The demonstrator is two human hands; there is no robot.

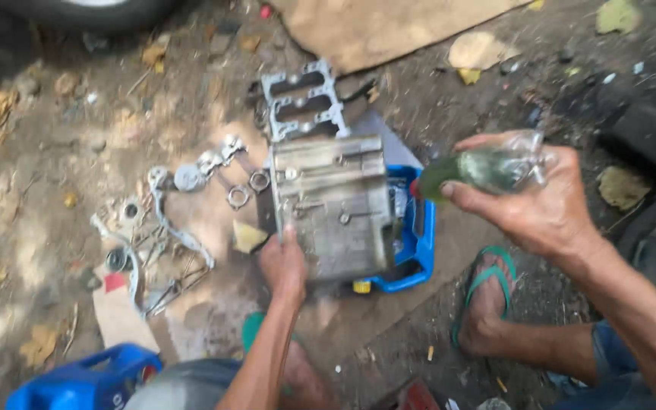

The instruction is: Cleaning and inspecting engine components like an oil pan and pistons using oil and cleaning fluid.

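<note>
While crouched over bare dirt: one grey cast-metal engine block (333,205), boxy and grimy, resting tilted on one blue plastic tray (417,241). Left hand (283,266), grip clamped on the block's lower left edge, thumb on top. Right hand (534,199), grip closed round one clear plastic bottle (487,167), crinkled, greenish inside, red cap pointed at the block from just beside its right edge. Behind the block, one flat silvery ladder-shaped casting (303,100) with three rectangular openings. To the left, two connecting rods (246,182) with ring ends, beside one curved gasket (167,216) and small loose fittings, blurred, number uncertain. One brown cardboard sheet (373,26) at top. One blue plastic jug (85,380) at bottom left. Two feet, each in a green rubber sandal (487,277). Dry leaves scattered.
</note>
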